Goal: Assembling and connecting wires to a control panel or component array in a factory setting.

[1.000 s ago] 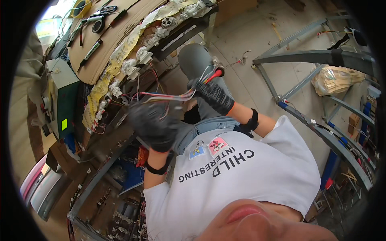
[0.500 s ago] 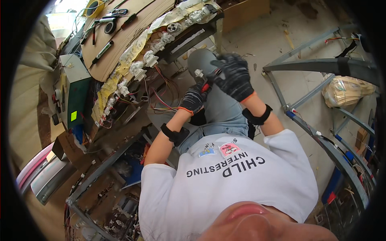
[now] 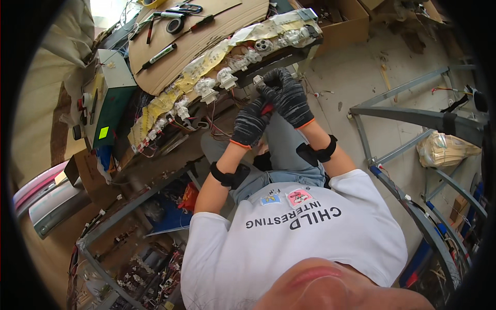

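At 12 o'clock, two gloved hands meet. The right hand (image 3: 290, 99), motion-blurred half a second ago, now curls in sharply against the left hand (image 3: 250, 124), so both work at one spot. The left fingers wrap a mostly hidden red piece (image 3: 267, 109). A small white connector (image 3: 258, 80) sits at the right fingertips; whether they pinch it, I cannot tell. At 11 o'clock, white fittings (image 3: 226, 78) line the cardboard-topped bench (image 3: 155, 82).

Gloved L hand (image 3: 249, 124) w/ red pc. (image 3: 266, 109), R hand (image 3: 290, 101) touching it, wht plastic pc. (image 3: 258, 80) by R fingers (image 3: 280, 76).
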Available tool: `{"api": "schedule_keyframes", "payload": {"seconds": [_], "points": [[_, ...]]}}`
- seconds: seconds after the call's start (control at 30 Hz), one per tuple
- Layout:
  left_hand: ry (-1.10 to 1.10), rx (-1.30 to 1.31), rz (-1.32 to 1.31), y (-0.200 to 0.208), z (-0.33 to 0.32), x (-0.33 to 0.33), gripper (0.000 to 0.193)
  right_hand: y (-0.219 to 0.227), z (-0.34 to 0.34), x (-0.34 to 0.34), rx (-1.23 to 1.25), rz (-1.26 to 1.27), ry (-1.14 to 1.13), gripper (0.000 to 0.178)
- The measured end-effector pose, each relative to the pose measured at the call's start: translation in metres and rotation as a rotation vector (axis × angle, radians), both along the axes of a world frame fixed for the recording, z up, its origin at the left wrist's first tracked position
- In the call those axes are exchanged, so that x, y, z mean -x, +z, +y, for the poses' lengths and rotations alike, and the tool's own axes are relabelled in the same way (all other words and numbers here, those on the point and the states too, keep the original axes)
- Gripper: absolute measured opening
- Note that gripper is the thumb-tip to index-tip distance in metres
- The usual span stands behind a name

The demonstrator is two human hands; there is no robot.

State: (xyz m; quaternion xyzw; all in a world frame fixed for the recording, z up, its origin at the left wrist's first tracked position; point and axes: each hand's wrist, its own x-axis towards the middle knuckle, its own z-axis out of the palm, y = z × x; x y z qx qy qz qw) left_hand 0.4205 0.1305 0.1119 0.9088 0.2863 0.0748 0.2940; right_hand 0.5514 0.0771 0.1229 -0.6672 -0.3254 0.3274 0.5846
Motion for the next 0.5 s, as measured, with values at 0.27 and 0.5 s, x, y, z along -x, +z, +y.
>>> {"api": "schedule_keyframes", "payload": {"seconds": [0.27,0.5], "points": [[0.021,0.348,-0.078,0.027,0.015,0.003,0.033,-0.005,0.023,0.010,-0.204,0.049,-0.087,0.022],[0.029,0.112,-0.330,0.026,0.018,0.004,0.024,0.005,0.033,-0.006,-0.150,-0.040,-0.054,0.023]]}}
